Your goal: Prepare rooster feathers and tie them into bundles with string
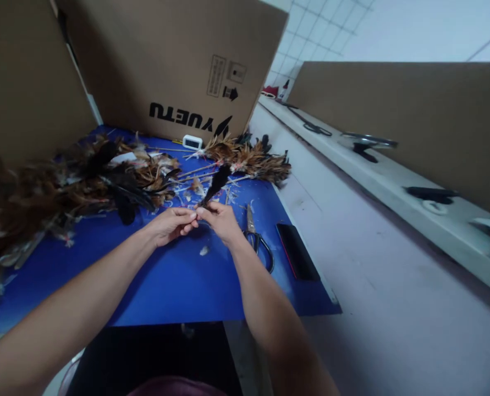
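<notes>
Your right hand (223, 221) pinches the black feather (217, 183), which pokes out past its fingertips. Your left hand (174, 225) pinches just beside; I can't tell on what. Squeeze softly, so nothing bends.

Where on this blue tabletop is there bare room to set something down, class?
The widest bare patch of the tabletop lies between the left forearm, right forearm and near edge. A second lies between left forearm and feather bundles. A narrow strip separates the scissors from the black object. Crowded: under those bundles, and beyond the dark feather among sticks.
</notes>
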`<state>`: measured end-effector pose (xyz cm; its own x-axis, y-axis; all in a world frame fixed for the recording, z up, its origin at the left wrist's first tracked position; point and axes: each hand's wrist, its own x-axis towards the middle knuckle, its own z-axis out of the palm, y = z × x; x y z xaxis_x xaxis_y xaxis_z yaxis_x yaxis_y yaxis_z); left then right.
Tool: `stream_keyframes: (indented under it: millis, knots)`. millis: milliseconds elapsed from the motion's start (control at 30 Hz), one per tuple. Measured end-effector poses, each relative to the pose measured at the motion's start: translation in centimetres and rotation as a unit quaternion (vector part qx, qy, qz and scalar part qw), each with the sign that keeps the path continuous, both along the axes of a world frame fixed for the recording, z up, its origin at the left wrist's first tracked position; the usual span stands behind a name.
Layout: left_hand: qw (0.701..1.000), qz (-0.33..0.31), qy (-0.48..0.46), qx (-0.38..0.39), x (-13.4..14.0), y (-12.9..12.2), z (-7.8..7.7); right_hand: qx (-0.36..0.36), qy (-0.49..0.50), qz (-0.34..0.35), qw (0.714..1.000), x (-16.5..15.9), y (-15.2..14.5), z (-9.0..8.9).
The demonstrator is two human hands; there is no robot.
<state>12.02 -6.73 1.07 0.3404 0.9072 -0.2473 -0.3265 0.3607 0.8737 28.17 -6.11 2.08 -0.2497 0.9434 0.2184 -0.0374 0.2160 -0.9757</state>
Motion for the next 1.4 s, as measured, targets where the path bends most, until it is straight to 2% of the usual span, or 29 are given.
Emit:
stream_keyframes:
  millis: [167, 267, 400, 500, 667, 867, 1233, 1400]
  knots:
    - [0.999, 0.04, 0.016, 0.034, 0.0, 0.2, 0.0, -0.007, -0.013, -0.044, 0.999, 0.2, 0.6, -0.2]
    - [0.994, 0.089, 0.028, 0.05, -0.2, 0.5, 0.0, -0.011, -0.018, -0.1, 0.995, 0.3, 0.9, -0.1]
    - [0.989, 0.119, 0.054, 0.07, -0.2, 0.5, 0.0, -0.009, -0.029, -0.145, 0.989, 0.3, 1.2, -0.4]
    - [0.985, 0.13, 0.082, 0.083, 0.1, 0.3, 0.0, 0.004, -0.042, -0.135, 0.99, 0.1, 1.4, -0.9]
    - [0.979, 0.113, 0.123, 0.117, 0.6, 0.0, -0.1, 0.039, -0.059, -0.098, 0.993, -0.3, 1.9, -1.8]
    - [0.974, 0.095, 0.162, 0.128, 0.7, -0.2, -0.1, 0.027, -0.071, -0.089, 0.993, -0.3, 2.3, -2.0]
    - [0.985, 0.026, 0.136, 0.105, 0.4, -0.2, 0.3, 0.033, -0.056, -0.031, 0.997, 0.0, 1.7, -1.2]
    - [0.986, 0.044, 0.131, 0.091, 0.3, -0.2, 0.2, 0.036, -0.06, -0.034, 0.997, 0.0, 1.6, -1.1]
